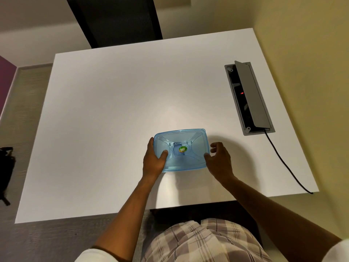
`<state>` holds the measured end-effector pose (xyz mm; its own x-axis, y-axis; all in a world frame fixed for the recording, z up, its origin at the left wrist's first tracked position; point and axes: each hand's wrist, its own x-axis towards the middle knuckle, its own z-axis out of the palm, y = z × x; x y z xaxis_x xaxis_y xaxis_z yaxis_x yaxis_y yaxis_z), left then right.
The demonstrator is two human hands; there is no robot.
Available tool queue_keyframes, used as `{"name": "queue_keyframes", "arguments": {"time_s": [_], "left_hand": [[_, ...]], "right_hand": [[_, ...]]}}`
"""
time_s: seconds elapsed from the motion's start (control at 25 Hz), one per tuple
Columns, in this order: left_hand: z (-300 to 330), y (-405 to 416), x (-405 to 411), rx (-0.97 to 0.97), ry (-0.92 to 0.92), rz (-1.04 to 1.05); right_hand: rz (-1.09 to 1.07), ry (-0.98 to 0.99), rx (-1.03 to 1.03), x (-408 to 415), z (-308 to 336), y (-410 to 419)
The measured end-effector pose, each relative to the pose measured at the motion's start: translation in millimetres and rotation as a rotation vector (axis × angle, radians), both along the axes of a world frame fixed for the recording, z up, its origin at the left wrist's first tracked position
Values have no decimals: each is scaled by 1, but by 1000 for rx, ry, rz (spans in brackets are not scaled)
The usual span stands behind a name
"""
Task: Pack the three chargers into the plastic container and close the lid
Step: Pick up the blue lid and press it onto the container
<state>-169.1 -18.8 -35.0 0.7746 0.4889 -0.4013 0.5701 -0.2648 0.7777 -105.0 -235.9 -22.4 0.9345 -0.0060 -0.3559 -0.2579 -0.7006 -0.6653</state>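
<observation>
A translucent blue plastic container with its lid on sits on the white table, near the front middle. A round green sticker marks the lid's centre. My left hand grips the container's left edge, thumb pressed on the lid. My right hand is at the right edge with fingers curled and apart, its thumb touching the lid's corner. I cannot make out any chargers; the contents are hidden under the lid.
A grey cable box with its flap raised is set into the table at the right, and a black cable runs from it over the front edge. A black chair stands behind the table. A dark bag lies on the floor at the left.
</observation>
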Motion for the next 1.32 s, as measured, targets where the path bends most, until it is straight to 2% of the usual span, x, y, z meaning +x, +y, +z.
{"name": "queue_keyframes", "arguments": {"time_s": [0.24, 0.84, 1.32], "left_hand": [[1, -2, 1, -2, -12, 0], [-3, -2, 3, -13, 18, -13], [0, -5, 4, 13, -41, -17]], "right_hand": [[12, 27, 15, -1, 0, 0], [102, -96, -19, -22, 1, 1], [98, -128, 21, -27, 4, -2]]}}
